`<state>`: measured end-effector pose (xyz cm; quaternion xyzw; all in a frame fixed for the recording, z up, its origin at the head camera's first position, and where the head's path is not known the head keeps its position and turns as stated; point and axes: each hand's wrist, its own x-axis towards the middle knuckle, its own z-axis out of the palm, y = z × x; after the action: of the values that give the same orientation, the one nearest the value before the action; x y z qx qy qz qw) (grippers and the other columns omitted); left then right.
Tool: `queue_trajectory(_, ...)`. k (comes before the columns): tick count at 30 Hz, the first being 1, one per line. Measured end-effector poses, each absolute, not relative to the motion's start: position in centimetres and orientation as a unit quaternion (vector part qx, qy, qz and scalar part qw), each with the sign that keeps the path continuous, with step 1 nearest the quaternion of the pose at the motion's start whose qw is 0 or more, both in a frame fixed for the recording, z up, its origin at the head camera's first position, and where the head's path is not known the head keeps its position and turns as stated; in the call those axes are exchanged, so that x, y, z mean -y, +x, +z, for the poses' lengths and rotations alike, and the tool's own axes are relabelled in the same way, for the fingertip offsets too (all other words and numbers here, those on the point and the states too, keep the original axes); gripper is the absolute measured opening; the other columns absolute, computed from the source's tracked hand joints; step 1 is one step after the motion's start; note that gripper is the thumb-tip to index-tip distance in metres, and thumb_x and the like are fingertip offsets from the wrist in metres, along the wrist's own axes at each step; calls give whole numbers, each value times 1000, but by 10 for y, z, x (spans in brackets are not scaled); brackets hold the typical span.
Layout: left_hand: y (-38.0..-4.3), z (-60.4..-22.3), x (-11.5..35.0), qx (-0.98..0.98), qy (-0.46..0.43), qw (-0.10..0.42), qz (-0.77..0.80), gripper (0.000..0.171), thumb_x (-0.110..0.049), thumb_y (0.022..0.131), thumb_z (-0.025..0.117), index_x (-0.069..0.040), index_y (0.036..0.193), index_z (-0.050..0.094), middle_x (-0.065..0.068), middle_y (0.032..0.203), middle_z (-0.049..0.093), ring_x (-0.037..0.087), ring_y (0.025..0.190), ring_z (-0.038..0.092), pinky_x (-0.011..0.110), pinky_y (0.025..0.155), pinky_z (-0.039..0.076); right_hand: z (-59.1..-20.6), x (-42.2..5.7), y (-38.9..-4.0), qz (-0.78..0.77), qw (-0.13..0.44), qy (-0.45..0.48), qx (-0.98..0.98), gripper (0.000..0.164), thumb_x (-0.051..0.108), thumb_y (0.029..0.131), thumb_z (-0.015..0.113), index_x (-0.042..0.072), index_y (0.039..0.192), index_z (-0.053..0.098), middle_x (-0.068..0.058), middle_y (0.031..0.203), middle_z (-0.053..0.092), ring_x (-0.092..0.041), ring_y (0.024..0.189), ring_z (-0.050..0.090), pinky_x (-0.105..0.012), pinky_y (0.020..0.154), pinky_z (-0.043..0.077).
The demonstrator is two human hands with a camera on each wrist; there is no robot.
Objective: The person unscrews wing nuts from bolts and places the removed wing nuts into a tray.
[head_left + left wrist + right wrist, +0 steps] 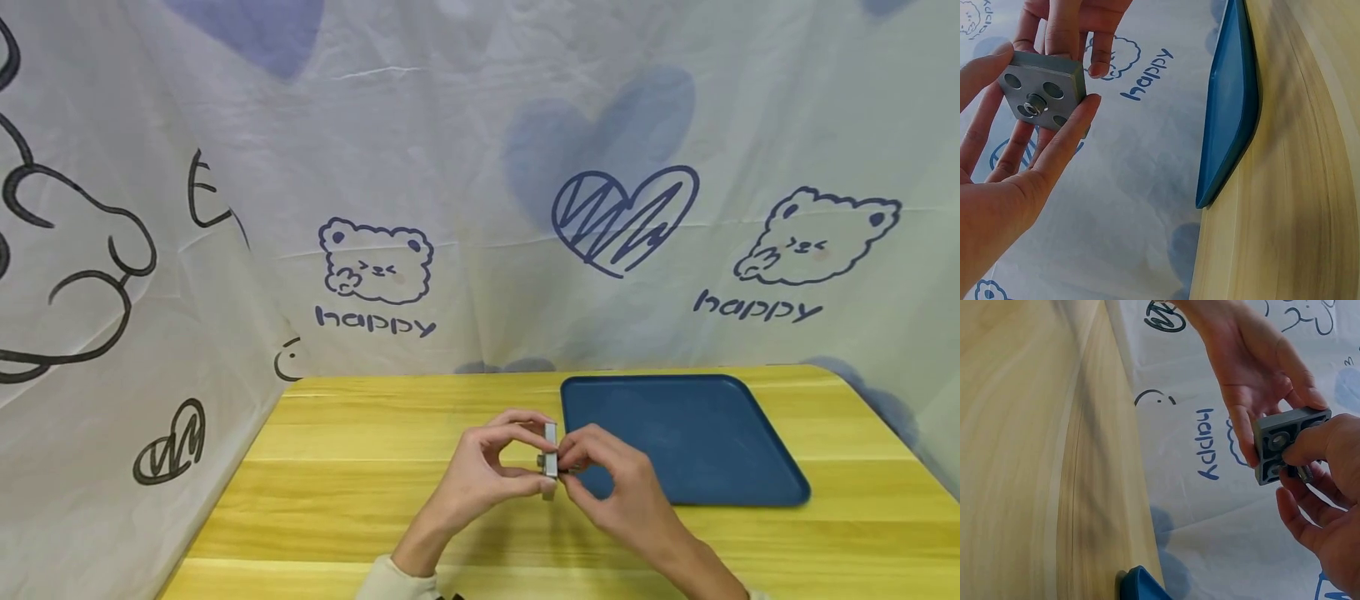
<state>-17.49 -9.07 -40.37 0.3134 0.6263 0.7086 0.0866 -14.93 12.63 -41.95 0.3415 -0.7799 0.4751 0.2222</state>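
Note:
Upright above the table, a small grey square block [551, 450] is held at its edges by the left hand [478, 471], thumb below and fingers above. In the left wrist view its flat face has round holes, and a metal bolt [1035, 105] sticks out near the middle. The right hand [626, 483] is on the opposite, recessed face. Its thumb presses into that face in the right wrist view, while its fingers pinch a small shiny metal piece [1304, 474], mostly hidden by the fingertips.
A blue tray [690, 442] with a low rim lies on the wood-grain table [337, 483], right behind the right hand. White cloth [487, 167] printed with hearts and bears hangs along the table's back and left sides.

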Motion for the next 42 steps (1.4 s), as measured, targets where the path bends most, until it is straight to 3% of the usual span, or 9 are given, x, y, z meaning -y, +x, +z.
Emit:
queue_trajectory(10, -175, -402, 92, -627, 312, 80, 709, 30, -4, 85, 84, 4, 112, 74, 14, 137, 58, 31, 130, 52, 48, 87, 61, -417, -127, -150, 505, 204, 346, 763, 38, -9, 84, 80, 22, 103, 67, 3, 110, 66, -13, 98, 67, -31, 78, 62)
queue_trajectory(18, -175, -400, 92, -620, 318, 73, 713, 28, 0, 84, 83, 4, 111, 74, 16, 137, 57, 34, 128, 52, 50, 90, 60, -407, -137, -149, 621, 52, 257, 738, 21, 6, 93, 76, 7, 113, 68, -15, 123, 64, -17, 112, 66, -36, 88, 61)
queue_trajectory(26, -174, -401, 90, -631, 322, 77, 702, 27, 1, 84, 83, 3, 110, 75, 18, 138, 55, 34, 131, 51, 47, 89, 61, -407, -138, -152, 653, -67, 164, 737, 36, 23, 103, 66, -6, 124, 63, -19, 111, 70, -27, 93, 74, -38, 76, 63)
queue_trajectory(31, -173, -401, 88, -643, 325, 74, 689, 27, 3, 83, 83, 2, 110, 75, 14, 137, 56, 32, 131, 51, 48, 89, 61, -410, -136, -154, 662, -86, 150, 729, 36, 22, 102, 66, -8, 122, 64, -17, 101, 72, -30, 88, 74, -42, 75, 63)
queue_trajectory(42, -173, -403, 87, -652, 330, 71, 679, 28, 5, 82, 83, 2, 108, 76, 12, 137, 57, 31, 129, 51, 46, 87, 61, -410, -136, -152, 691, -94, 134, 704, 30, 13, 100, 69, -9, 119, 61, -14, 103, 71, -26, 87, 74, -40, 75, 63)
